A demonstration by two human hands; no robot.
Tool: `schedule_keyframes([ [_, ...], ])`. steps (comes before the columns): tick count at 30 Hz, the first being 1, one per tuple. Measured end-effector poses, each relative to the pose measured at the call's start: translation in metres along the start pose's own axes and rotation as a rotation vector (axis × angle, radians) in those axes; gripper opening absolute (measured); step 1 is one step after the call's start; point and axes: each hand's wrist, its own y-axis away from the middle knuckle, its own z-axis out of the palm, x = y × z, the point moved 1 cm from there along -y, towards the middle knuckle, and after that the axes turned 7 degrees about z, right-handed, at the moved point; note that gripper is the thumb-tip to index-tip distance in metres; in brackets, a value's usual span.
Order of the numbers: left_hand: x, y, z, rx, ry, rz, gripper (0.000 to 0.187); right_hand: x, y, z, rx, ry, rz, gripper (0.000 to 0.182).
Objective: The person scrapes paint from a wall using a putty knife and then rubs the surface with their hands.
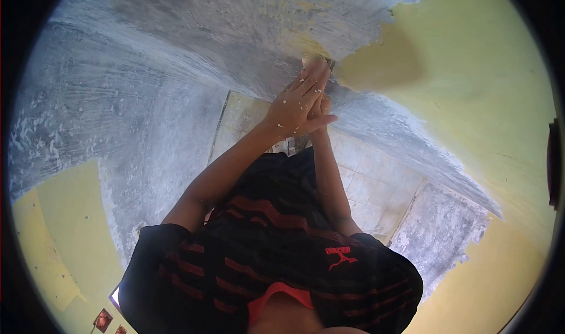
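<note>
Both hands meet at the upper middle, against the partly bare grey wall (247,22). My left hand (294,105), dotted with pale flakes, lies on top, fingers together and pressed down over a flat scraper-like tool (332,65), thumb pointing right. Beneath it, my right hand (321,108) is closed round what seems to be the same tool, mostly hidden by the left hand. Only small parts of the tool show near the fingertips, touching the wall close to the ragged edge of the yellow-green paint (471,45).
A pale tiled floor (368,184) shows beyond the forearms. Grey scraped wall (76,110) is at the left, with yellow paint (65,216) below it. A dark object (554,163) is at the far right edge. Small reddish items (102,320) are at the lower left.
</note>
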Motion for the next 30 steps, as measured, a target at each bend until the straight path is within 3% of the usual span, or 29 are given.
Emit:
schedule_keyframes([
  [3,0.002,-0.003,0.004,0.022,0.047,-0.031,0.105,-0.021,-0.019,-0.021,-0.013,-0.07,0.084,0.042],
  [5,0.007,-0.014,0.003,0.174,0.045,-0.041,0.109,-0.041,-0.038,-0.037,-0.147,-0.136,0.284,0.042],
  [9,0.023,-0.011,0.008,0.181,0.135,-0.094,0.112,-0.063,-0.034,-0.08,-0.204,-0.051,0.351,0.042],
  [11,0.027,-0.006,0.017,0.068,0.247,-0.169,0.114,-0.067,-0.026,-0.093,-0.261,0.015,0.406,0.041],
  [18,0.044,-0.012,0.02,0.127,0.372,-0.236,0.109,-0.09,-0.029,-0.123,-0.301,0.269,0.36,0.036],
  [21,0.049,-0.019,0.02,0.102,0.435,-0.251,0.106,-0.096,-0.04,-0.136,-0.294,0.308,0.158,0.035],
  [24,0.049,-0.02,0.017,0.252,0.503,-0.347,0.104,-0.087,-0.042,-0.114,-0.3,0.444,0.202,0.035],
  [26,0.045,-0.019,0.011,0.139,0.543,-0.339,0.1,-0.088,-0.04,-0.133,-0.277,0.405,0.157,0.038],
  [30,0.051,-0.019,0.017,0.204,0.541,-0.28,0.098,-0.105,-0.048,-0.142,-0.383,0.567,0.05,0.055],
])
